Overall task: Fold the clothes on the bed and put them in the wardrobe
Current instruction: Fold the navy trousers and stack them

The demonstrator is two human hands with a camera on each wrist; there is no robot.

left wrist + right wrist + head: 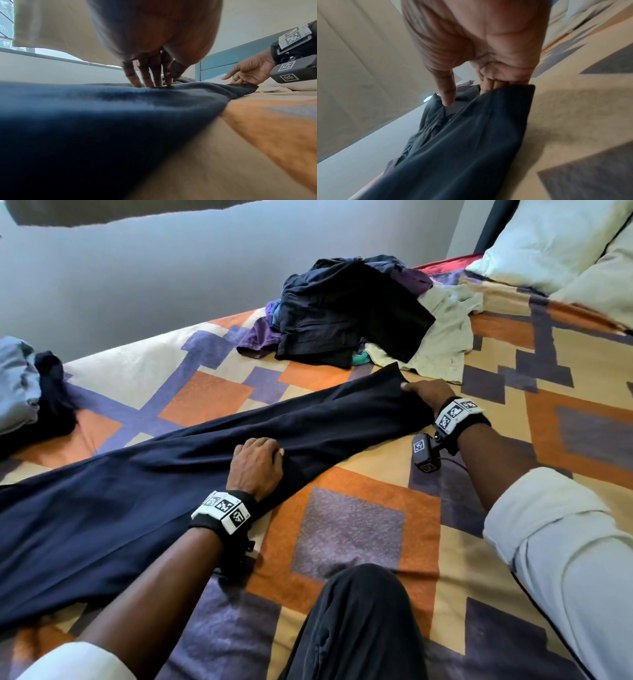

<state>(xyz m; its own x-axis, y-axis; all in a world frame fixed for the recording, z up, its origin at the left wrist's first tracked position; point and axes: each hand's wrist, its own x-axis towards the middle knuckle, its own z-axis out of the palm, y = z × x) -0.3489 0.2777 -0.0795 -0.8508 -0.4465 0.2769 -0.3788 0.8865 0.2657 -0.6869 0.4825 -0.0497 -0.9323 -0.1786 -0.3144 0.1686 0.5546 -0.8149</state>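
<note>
While the navy trousers (164, 474) lie flat across the bed (352, 529), the left hand (255, 467) presses them with straight fingers (145, 75). The right hand (426, 397) grips the hem (fingers curled under it).

Patterned bed (342, 529): navy trousers (137, 491), clothes heap (342, 313), pillows (548, 241).

Counts on the bed (349, 529)

One navy trousers (144, 494) laid out, two heaps of clothes (346, 313), two pillows (548, 241), two hands (255, 467).
</note>
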